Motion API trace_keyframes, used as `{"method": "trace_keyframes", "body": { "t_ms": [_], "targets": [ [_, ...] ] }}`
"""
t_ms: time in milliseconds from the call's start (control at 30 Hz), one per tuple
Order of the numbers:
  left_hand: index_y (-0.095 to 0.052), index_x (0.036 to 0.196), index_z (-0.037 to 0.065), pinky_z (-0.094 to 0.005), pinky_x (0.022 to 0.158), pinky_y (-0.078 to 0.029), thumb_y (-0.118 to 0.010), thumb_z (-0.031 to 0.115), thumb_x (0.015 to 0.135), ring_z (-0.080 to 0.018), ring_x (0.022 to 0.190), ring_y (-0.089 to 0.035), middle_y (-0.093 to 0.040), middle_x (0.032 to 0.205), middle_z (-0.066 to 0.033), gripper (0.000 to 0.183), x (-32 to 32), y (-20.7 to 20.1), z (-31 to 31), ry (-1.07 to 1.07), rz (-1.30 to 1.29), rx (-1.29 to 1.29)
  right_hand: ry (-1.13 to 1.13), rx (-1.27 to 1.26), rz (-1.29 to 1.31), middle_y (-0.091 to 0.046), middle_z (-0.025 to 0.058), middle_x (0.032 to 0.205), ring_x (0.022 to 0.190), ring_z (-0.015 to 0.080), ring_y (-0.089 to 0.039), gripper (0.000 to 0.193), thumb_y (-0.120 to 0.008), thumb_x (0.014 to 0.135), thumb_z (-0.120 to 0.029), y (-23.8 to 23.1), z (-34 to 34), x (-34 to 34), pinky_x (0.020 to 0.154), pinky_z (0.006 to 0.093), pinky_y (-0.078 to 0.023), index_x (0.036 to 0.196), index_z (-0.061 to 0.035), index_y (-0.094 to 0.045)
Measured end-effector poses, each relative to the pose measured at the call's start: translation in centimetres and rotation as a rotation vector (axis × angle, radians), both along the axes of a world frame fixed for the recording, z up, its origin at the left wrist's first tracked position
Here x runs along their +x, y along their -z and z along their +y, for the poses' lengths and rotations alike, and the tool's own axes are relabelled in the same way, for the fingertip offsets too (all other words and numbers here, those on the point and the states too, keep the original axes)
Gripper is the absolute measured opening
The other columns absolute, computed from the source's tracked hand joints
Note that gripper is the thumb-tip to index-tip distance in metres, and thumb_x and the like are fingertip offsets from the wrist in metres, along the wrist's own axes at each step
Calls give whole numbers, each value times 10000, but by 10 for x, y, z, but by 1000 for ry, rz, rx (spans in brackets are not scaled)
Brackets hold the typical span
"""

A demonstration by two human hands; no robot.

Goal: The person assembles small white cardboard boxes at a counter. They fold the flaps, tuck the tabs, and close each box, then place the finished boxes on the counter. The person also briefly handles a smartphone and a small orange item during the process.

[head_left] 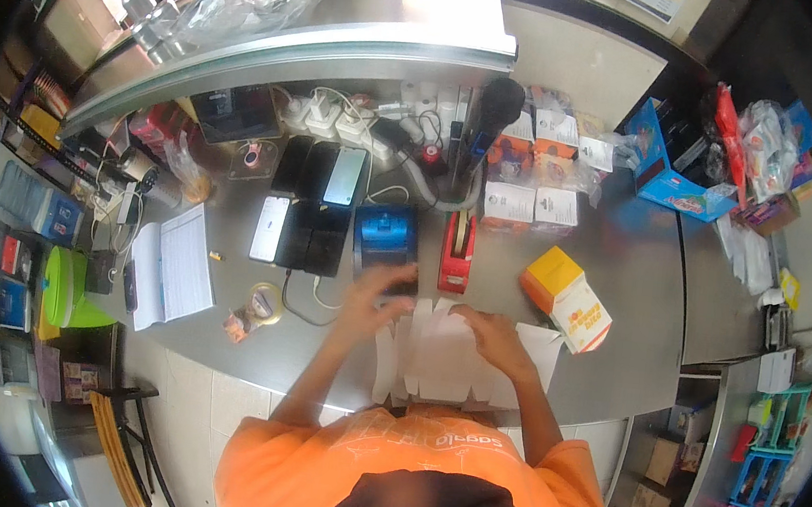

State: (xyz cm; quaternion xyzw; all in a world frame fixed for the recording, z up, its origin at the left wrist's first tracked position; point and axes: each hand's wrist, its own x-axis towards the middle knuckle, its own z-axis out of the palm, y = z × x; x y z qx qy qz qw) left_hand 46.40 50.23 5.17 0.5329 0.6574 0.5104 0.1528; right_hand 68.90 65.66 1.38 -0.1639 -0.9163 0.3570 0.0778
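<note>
An unfolded white cardboard carton (pixel 443 360) lies on the counter's near edge, its flaps spread out. My right hand (pixel 495 342) rests on the carton's right part, fingers bent and gripping its far edge. Over the far left flaps is my left hand (pixel 380 295), with fingers and thumb apart, slightly blurred. Just beyond that hand sits a blue device (pixel 386 237), partly covered by the fingers. A red tape dispenser (pixel 457 254) stands beyond the carton. To the right of my right hand lies a yellow and white box (pixel 568 298).
Several phones (pixel 308 210) lie at the middle left, beside an open notebook (pixel 175 266) and a tape roll (pixel 265 304). Stacked small boxes (pixel 528 207) stand at the back, near a blue open box (pixel 671 186). A metal shelf edge (pixel 297 65) overhangs the back.
</note>
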Motion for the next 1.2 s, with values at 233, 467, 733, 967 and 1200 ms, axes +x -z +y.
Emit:
{"method": "trace_keyframes", "body": {
  "t_ms": [233, 467, 733, 967, 1200],
  "targets": [
    [-680, 1160, 62, -294, 793, -567, -721, 27, 826, -179, 972, -670, -670, 1148, -96, 339, 83, -44, -33, 69, -311, -51, 130, -29, 392, -696, 191, 981, 853, 379, -680, 188, -588, 884, -33, -83, -31, 1, 709, 412, -538, 1060, -26, -653],
    [-693, 1086, 41, -291, 808, -559, -725, 11, 813, -206, 945, -672, -671, 1133, -98, 276, 102, -74, -53, 36, 4, 179, 234, 5, 632, -710, 168, 957, 858, 299, -698, 115, -639, 858, -15, -126, -66, 9, 762, 323, -536, 964, 7, -679],
    [-710, 998, 63, -280, 750, -518, -748, 89, 822, -127, 892, -646, -686, 1117, -41, 182, 99, -4, -36, -5, -479, -71, 153, -5, 62, -675, 224, 989, 924, 414, -647, 157, -600, 870, -22, -60, -34, -3, 779, 433, -503, 1023, -10, -628],
    [-654, 952, 43, -276, 768, -505, -761, 110, 816, -105, 788, -620, -710, 1001, -45, 185, 103, 89, -37, -46, -426, -125, -97, -86, -33, -658, 234, 984, 915, 410, -643, 107, -546, 938, -62, 17, -32, -15, 757, 461, -479, 1017, -2, -588],
    [-638, 989, 46, -255, 656, -516, -805, 80, 782, -104, 842, -652, -716, 963, -51, 268, 123, 35, -44, -287, -439, 131, -75, -285, 411, -658, 197, 1109, 929, 288, -680, 138, -614, 892, -25, -68, -54, 0, 766, 356, -560, 1000, 46, -663]
  ]
}}
